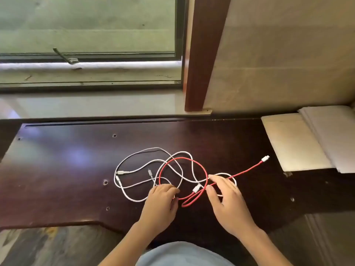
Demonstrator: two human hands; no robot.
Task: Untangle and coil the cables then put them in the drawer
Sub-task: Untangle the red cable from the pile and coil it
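On the dark bench (57,169) the tangle starts at the left with the white cables (134,162), thin cords lying in loose overlapping loops, their plugs near the left edge of the heap. They look light and limp, so I judge they will slide rather than spring, and pulling hard would likely tighten a crossing. The left hand (161,200) rests on the near side of the heap with fingers curled down over the white and red strands; whether it actually pinches one I cannot tell. The red cable (199,166) forms a ring in the middle, threaded through the white loops, with a narrow fold near the hands. The right hand (224,196) lies over it, fingers spread and fairly straight, touching rather than gripping. The red tail runs off right to its white plug (265,158), free and probably the best place to take hold. No drawer is in view.
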